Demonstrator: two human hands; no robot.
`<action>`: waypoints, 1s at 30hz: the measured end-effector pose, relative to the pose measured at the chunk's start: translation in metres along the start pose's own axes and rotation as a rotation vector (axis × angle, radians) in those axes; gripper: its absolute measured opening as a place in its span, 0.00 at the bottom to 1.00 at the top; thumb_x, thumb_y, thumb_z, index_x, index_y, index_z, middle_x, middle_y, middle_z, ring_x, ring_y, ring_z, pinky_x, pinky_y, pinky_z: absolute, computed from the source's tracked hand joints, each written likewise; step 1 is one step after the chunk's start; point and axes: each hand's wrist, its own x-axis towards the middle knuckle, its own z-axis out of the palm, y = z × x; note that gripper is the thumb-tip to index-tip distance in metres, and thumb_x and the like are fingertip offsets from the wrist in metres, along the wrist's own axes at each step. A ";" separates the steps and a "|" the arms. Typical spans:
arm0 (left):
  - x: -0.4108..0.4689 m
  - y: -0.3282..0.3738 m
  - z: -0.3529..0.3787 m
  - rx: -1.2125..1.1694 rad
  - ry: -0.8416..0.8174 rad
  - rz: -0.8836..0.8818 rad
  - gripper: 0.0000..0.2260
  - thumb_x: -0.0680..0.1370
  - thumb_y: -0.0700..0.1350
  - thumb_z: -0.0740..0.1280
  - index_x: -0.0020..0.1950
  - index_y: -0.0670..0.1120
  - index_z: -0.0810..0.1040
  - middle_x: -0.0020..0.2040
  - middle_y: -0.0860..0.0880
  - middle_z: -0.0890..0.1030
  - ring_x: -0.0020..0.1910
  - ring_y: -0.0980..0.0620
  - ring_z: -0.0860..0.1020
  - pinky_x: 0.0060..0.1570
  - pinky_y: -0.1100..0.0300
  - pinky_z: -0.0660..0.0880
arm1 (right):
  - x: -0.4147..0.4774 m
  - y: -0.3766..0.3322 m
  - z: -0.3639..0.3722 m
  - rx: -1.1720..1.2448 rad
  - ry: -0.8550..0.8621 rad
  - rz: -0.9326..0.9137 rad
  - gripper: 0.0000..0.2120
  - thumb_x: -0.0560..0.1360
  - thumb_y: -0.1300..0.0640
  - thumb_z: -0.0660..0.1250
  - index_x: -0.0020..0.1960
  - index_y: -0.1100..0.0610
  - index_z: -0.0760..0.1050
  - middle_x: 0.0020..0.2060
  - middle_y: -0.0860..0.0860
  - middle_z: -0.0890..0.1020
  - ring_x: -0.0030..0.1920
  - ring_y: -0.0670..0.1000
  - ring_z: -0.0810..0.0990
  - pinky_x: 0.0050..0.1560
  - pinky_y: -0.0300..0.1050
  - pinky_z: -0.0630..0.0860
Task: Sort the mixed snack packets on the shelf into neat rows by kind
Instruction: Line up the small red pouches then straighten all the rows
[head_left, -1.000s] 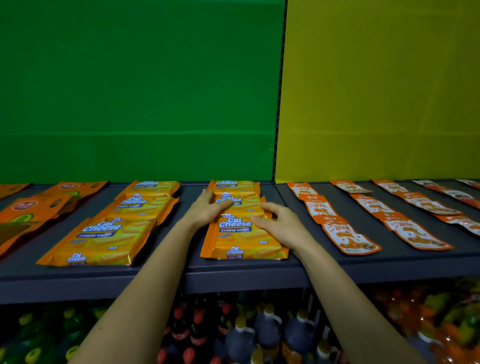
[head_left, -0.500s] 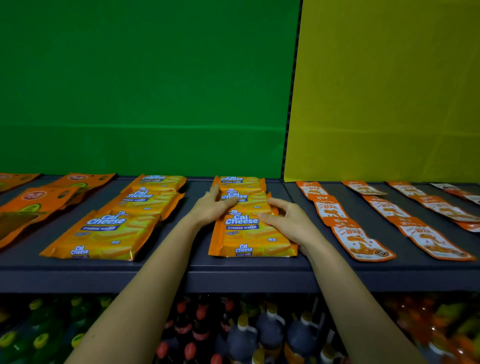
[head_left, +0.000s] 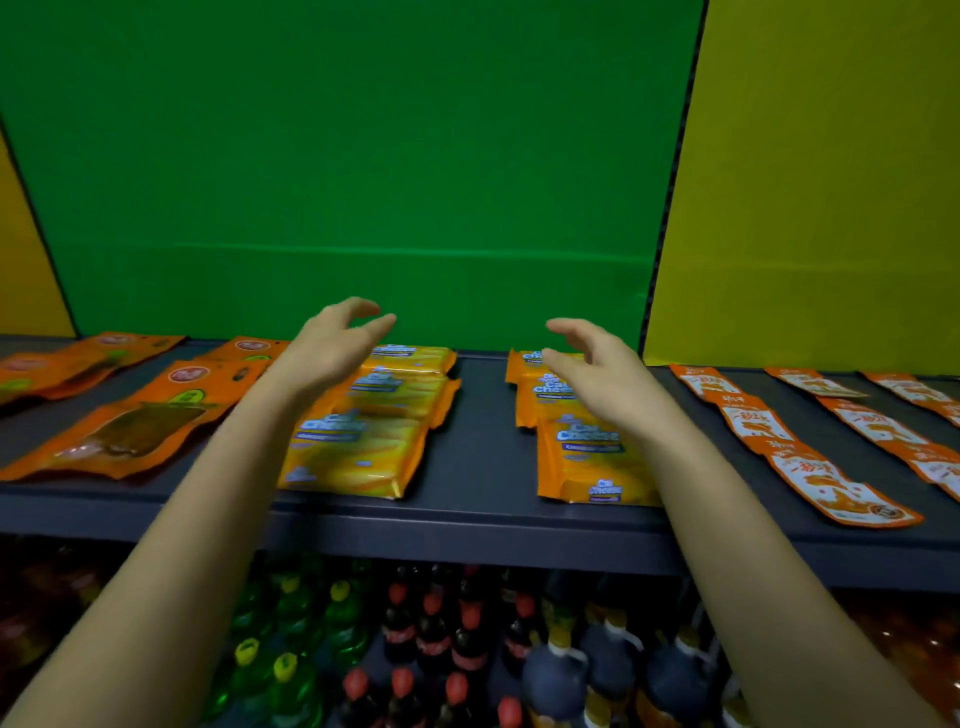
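Note:
Two rows of orange Cal Cheese wafer packets lie on the dark shelf (head_left: 467, 514): a left row (head_left: 358, 452) and a right row (head_left: 582, 457). My left hand (head_left: 332, 348) hovers above the back of the left row, fingers apart, holding nothing. My right hand (head_left: 597, 374) hovers above the back of the right row, also open and empty. Orange packets with clear windows (head_left: 130, 421) lie in rows at the left. Slim orange-and-white sachets (head_left: 826, 478) lie in rows at the right.
Green and yellow panels back the shelf. Below its front edge stand bottles: green ones with yellow caps (head_left: 280, 675), dark cola with red caps (head_left: 431, 639) and dark bottles with orange caps (head_left: 613, 670). A bare strip of shelf separates the two wafer rows.
Both hands have lifted off the right wafer row and spread apart, now hovering open. The view has shifted left, showing more of the windowed packets.

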 end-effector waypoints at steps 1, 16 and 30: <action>-0.001 -0.011 -0.009 -0.046 -0.022 -0.041 0.20 0.78 0.52 0.61 0.67 0.43 0.72 0.67 0.43 0.74 0.63 0.46 0.73 0.66 0.51 0.69 | 0.003 -0.009 0.011 0.007 -0.024 0.013 0.21 0.78 0.56 0.61 0.70 0.56 0.66 0.70 0.53 0.69 0.72 0.51 0.65 0.71 0.44 0.60; -0.014 -0.093 -0.021 -0.104 -0.322 -0.097 0.21 0.79 0.47 0.60 0.72 0.45 0.64 0.70 0.46 0.70 0.66 0.47 0.72 0.66 0.55 0.67 | -0.010 -0.048 0.137 0.225 -0.123 0.281 0.14 0.78 0.58 0.62 0.63 0.56 0.73 0.59 0.51 0.78 0.60 0.53 0.77 0.66 0.52 0.71; -0.007 -0.102 -0.013 0.075 -0.351 -0.022 0.27 0.77 0.55 0.61 0.74 0.47 0.60 0.70 0.43 0.67 0.68 0.45 0.68 0.68 0.47 0.65 | 0.000 -0.037 0.145 0.070 -0.136 0.280 0.26 0.76 0.52 0.65 0.72 0.54 0.65 0.68 0.51 0.72 0.67 0.53 0.72 0.69 0.53 0.68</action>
